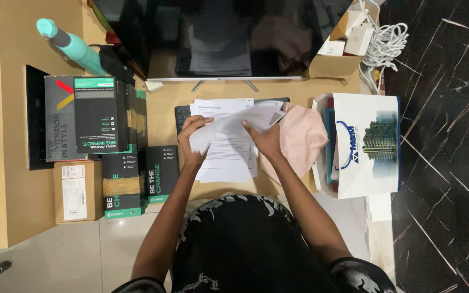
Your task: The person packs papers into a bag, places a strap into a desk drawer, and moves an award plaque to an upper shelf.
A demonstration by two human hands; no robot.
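Both hands — left hand (pixel 192 142), right hand (pixel 267 140) — pinch a half-lifted sheet (pixel 234 126) off the paper stack (pixel 226 163) at the desk's (pixel 23 179) front edge; more sheets lie beneath.

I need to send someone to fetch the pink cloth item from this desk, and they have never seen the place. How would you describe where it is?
Start at the big dark monitor at the back of the wooden desk. Just in front of it, the person's hands hold white papers; the pink cloth lies directly right of the right hand, beside the white paper bag. It is the only soft, pale pink thing among boxes and papers.
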